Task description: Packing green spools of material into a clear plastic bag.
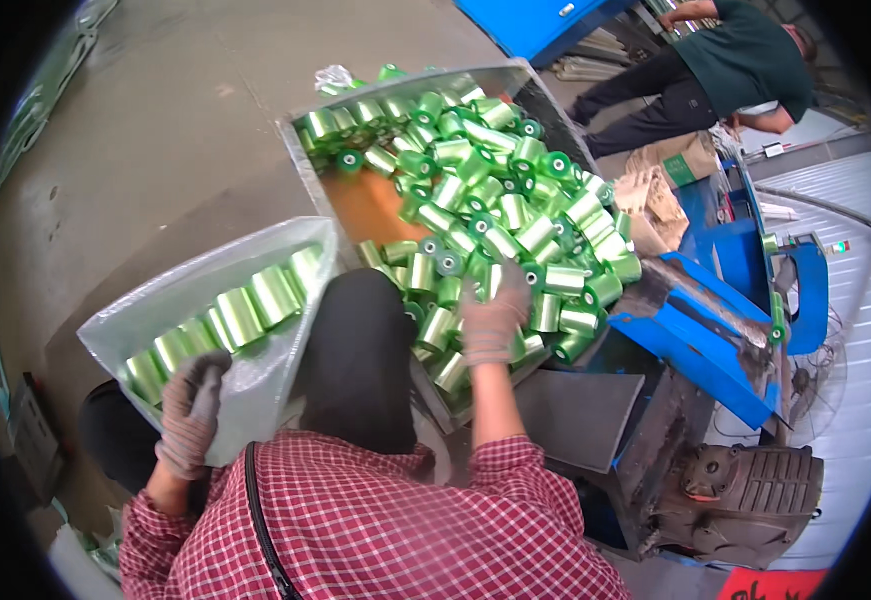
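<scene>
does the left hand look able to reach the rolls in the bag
Likely yes: the left hand is right by the nearest rolls, and the bag is open above them.

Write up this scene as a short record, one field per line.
Left hand: gloved, at the near edge of the translucent bag
Right hand: gloved, among loose green rolls; grip unclear
Bag contents: row of green rolls
Gray bin: holds loose green rolls
Another person: upper right, dark clothing
Equipment: blue metal frame, brown gearbox-like casting, right side
</scene>
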Action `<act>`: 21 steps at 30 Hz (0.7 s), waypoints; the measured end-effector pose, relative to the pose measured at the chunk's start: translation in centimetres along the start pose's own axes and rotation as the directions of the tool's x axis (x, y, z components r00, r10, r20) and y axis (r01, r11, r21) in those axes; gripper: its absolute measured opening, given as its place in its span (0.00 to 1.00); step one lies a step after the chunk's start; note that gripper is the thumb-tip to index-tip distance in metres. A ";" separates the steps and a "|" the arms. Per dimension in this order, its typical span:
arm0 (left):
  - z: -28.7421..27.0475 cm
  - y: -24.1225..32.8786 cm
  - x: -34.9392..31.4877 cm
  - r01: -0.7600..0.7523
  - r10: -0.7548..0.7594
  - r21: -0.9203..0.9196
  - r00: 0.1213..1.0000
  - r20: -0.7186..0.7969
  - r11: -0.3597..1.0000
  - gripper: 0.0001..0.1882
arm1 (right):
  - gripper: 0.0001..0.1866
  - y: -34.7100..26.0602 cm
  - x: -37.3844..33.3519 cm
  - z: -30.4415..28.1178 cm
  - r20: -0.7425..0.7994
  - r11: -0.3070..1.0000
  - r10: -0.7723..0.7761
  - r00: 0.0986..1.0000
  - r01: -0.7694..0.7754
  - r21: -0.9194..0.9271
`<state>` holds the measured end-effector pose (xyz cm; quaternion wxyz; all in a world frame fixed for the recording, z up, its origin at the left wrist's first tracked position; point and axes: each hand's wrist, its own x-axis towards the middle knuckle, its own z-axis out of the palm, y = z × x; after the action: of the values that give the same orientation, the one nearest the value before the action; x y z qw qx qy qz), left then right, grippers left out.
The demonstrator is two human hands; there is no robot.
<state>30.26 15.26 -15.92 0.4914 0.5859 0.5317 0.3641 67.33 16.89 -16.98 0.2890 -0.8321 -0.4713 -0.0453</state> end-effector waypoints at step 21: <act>6.4 7.0 7.0 0.262 -0.219 0.017 0.766 0.604 0.965 0.39 | 0.40 23.9 3.3 7.4 0.287 0.808 0.580 0.762 -0.583 -0.084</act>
<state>39.37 21.23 -11.48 0.6967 0.5807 0.4063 0.1113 87.10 13.95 -32.43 0.2185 -0.9324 -0.2286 0.1753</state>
